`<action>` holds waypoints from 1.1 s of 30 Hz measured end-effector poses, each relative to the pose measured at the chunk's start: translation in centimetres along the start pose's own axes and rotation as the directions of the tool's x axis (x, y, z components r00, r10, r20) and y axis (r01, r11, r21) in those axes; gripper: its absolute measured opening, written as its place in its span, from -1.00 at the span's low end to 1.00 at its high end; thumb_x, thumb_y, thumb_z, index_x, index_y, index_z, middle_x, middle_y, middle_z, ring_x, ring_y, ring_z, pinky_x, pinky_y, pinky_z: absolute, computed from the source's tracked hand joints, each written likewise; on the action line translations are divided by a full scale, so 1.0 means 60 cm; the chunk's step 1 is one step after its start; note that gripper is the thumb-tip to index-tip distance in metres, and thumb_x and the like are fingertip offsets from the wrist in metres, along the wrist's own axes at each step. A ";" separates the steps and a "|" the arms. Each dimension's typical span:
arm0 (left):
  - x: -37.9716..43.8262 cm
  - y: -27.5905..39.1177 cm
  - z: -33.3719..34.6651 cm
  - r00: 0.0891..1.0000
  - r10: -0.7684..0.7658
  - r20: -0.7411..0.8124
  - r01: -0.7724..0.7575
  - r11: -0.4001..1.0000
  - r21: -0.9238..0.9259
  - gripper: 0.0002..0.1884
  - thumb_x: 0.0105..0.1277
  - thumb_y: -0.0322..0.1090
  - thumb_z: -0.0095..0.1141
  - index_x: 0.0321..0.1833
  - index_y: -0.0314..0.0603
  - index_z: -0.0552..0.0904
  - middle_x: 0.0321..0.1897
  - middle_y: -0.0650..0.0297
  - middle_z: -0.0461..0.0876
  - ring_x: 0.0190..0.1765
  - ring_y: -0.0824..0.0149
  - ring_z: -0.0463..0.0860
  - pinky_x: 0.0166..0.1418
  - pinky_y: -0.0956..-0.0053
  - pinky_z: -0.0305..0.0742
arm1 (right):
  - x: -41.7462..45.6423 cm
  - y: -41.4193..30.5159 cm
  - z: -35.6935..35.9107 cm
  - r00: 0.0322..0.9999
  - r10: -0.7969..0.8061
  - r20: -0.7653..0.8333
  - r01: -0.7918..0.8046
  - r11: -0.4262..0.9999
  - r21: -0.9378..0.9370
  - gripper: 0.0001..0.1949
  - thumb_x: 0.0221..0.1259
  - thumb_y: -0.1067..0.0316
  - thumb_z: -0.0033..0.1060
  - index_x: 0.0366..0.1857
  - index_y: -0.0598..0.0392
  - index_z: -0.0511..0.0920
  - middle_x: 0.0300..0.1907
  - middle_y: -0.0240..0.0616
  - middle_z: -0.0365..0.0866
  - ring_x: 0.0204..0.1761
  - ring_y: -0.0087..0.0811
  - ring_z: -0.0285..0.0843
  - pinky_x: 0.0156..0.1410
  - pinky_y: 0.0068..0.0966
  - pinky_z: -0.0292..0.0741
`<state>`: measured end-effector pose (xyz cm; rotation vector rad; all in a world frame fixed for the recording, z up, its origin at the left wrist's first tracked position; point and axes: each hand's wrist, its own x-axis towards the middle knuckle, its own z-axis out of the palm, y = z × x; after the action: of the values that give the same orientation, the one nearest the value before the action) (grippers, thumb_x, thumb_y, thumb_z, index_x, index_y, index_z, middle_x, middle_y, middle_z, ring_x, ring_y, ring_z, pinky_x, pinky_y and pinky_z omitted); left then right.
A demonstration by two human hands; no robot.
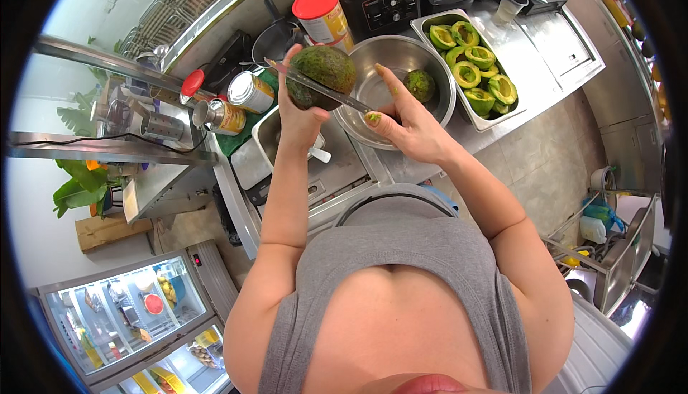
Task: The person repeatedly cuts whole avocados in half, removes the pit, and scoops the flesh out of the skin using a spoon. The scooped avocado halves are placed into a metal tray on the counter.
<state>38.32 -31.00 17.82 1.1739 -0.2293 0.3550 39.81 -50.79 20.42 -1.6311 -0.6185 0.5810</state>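
Note:
My left hand (pixel 299 120) grips a large green-brown avocado (pixel 329 69) from its left side, above the rim of a steel bowl. In my right hand (pixel 411 120) is a knife (pixel 328 90), whose blade lies across the front of the avocado. Green bits of flesh cling to the right thumb and fingers. A second whole avocado (pixel 419 85) rests in the steel bowl (pixel 447 79). To the right, a rectangular steel pan (pixel 513 117) holds several halved, pitted avocados (pixel 465 74). Whether the blade has cut the skin cannot be told.
Blenders (pixel 389 4) and red-lidded cans (pixel 318 12) stand behind the bowl. More cans (pixel 251 92) sit at the left by a white-rimmed container (pixel 263 136) with a white-handled utensil (pixel 320 154). A plastic cup (pixel 509 4) stands at the back right.

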 end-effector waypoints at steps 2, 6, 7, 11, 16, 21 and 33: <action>0.002 0.005 0.016 0.995 0.093 -0.039 -0.088 0.991 0.098 -0.04 -0.28 -0.27 0.54 0.24 -0.23 0.24 -0.03 0.26 0.51 0.01 0.35 0.55 0.10 0.47 0.48 | 0.000 -0.001 -0.001 1.000 0.008 0.005 -0.008 1.000 -0.002 -0.15 0.21 0.04 0.06 0.34 0.34 -0.21 -0.22 0.12 0.59 -0.09 -0.20 0.57 0.09 -0.43 0.39; 0.006 0.011 -0.010 0.997 0.023 -0.076 -0.013 0.991 0.132 0.01 -0.32 -0.41 0.54 0.28 -0.17 0.18 -0.03 0.25 0.50 -0.01 0.33 0.56 0.07 0.46 0.51 | -0.006 -0.005 -0.002 0.999 0.026 0.030 -0.025 1.000 -0.012 -0.16 0.22 0.04 0.05 0.34 0.34 -0.21 -0.20 0.11 0.59 -0.06 -0.20 0.56 0.10 -0.42 0.38; 0.006 0.014 -0.012 0.995 0.040 -0.087 -0.031 0.994 0.108 0.01 -0.32 -0.40 0.54 0.28 -0.17 0.18 -0.02 0.25 0.50 -0.02 0.33 0.57 0.05 0.46 0.52 | -0.009 -0.007 -0.003 0.999 0.039 0.037 -0.038 0.999 -0.029 -0.16 0.22 0.04 0.05 0.34 0.34 -0.21 -0.20 0.10 0.59 -0.05 -0.20 0.56 0.11 -0.42 0.38; 0.007 0.029 -0.003 0.997 0.053 -0.053 -0.053 0.999 0.005 0.00 -0.30 -0.36 0.54 0.28 -0.16 0.19 -0.02 0.27 0.49 -0.02 0.35 0.56 0.00 0.50 0.56 | -0.017 -0.010 -0.010 0.997 0.053 0.058 -0.050 0.997 -0.050 -0.16 0.22 0.03 0.06 0.34 0.32 -0.21 -0.18 0.09 0.59 -0.06 -0.21 0.56 0.11 -0.41 0.38; -0.007 0.009 -0.017 0.997 -0.065 -0.033 0.066 0.998 0.017 0.00 -0.22 -0.22 0.50 0.32 -0.10 0.14 0.11 0.18 0.41 0.09 0.20 0.52 0.07 0.23 0.54 | -0.013 -0.005 -0.011 0.998 0.008 0.067 -0.005 0.999 -0.053 -0.15 0.21 0.02 0.08 0.35 0.30 -0.21 -0.17 0.10 0.59 -0.05 -0.19 0.56 0.11 -0.40 0.37; -0.018 -0.006 0.003 0.982 -0.187 -0.018 0.182 0.972 -0.147 -0.02 -0.15 -0.01 0.43 0.33 -0.10 0.15 0.20 0.11 0.34 0.19 0.04 0.44 0.15 0.14 0.51 | -0.001 0.008 -0.009 0.996 -0.073 0.049 0.075 0.997 -0.033 -0.16 0.20 0.06 0.09 0.34 0.28 -0.20 -0.18 0.13 0.59 -0.04 -0.13 0.55 0.13 -0.39 0.37; -0.015 -0.015 0.024 1.000 -0.023 -0.015 0.024 0.999 0.047 0.09 -0.34 -0.09 0.55 0.30 -0.21 0.15 0.06 0.21 0.45 0.10 0.27 0.50 0.17 0.36 0.45 | 0.006 -0.001 -0.026 0.995 0.004 0.100 -0.008 0.999 0.039 -0.19 0.23 0.03 0.04 0.35 0.27 -0.18 -0.12 0.16 0.55 -0.04 -0.11 0.55 0.12 -0.37 0.38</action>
<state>37.88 -32.78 17.24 1.2192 -0.1952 0.3496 41.15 -51.67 20.66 -1.5747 -0.6721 0.6788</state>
